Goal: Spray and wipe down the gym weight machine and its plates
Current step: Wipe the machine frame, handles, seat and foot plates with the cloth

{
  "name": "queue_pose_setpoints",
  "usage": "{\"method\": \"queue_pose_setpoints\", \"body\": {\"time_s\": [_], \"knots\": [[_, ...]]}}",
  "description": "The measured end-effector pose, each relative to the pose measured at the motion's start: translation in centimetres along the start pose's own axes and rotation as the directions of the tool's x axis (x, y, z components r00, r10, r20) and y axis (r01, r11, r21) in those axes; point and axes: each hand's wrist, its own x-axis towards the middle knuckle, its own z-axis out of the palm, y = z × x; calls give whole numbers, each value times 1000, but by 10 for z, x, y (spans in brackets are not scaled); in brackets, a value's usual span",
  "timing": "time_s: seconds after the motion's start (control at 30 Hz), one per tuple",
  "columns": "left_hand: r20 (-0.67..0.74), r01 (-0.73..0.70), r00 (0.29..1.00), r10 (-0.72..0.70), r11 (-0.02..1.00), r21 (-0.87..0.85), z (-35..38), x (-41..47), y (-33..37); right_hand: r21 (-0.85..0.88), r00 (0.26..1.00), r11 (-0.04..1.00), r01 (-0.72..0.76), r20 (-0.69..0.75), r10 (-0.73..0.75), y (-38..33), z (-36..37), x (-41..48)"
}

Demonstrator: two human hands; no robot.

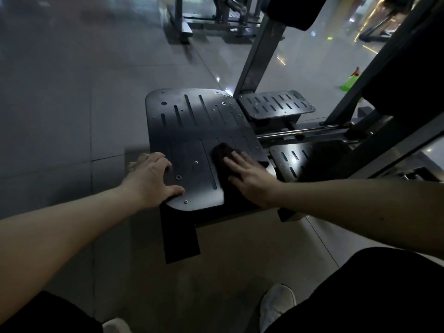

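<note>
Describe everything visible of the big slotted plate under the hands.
The big slotted plate is a dark, flat, metal-looking panel with rounded corners, long slots and small screws. It lies face up, low above the tiled floor, beside two smaller slotted plates. Droplets dot its far right corner. The left hand rests on its near left corner; the right hand presses a dark cloth onto its near right part.

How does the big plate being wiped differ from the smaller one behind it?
The big plate is far wider than the smaller plate. The big plate has long slots; the smaller plate has short ones in rows. The big plate has the left hand resting on its edge and the right hand pressing a dark cloth on it; the smaller plate is untouched. Both are dark slotted metal.
</note>
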Motion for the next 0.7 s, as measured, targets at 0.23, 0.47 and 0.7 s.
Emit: {"method": "queue_pose_setpoints", "body": {"time_s": [0.23,0.47,0.7], "knots": [[128,16,991,-37,986,163,-7,8,11,82,947,947,-311,-59,316,25,-32,97],[174,32,982,-78,967,254,-7,10,15,116,925,925,-362,-78,372,15,-40,135],[202,21,977,-75,966,257,-8,10,17,62,997,996,-70,-16,71,12,-2,13]]}}
